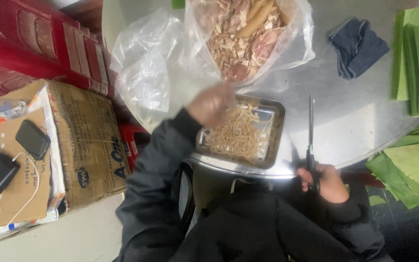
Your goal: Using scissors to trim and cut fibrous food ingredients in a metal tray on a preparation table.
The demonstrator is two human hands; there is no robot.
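- dark jacket sleeves fill the bottom of the view, closest to the camera, with both arms reaching up to a round metal table [345,121].
- right hand [327,182] is clenched around the handles of a pair of scissors [311,140]; the closed blades point away, lying over the table edge just right of the tray.
- left hand [213,104] is blurred at the near-left corner of the metal tray [278,140]; fingers look bunched, but i cannot tell whether it grips anything.
- pale cut strips [238,136] lie heaped inside the tray, and more pale pieces fill the clear plastic bag [248,39] just beyond it.
- risk, as i judge it: the tray overhangs the table's near edge, so a push from the left hand could tip it and spill the strips.
- scissors sit near the lap; a slip could nick the sleeve.
- green leaves [408,53], a dark cloth [357,46] and a cardboard box [81,140] lie well apart.
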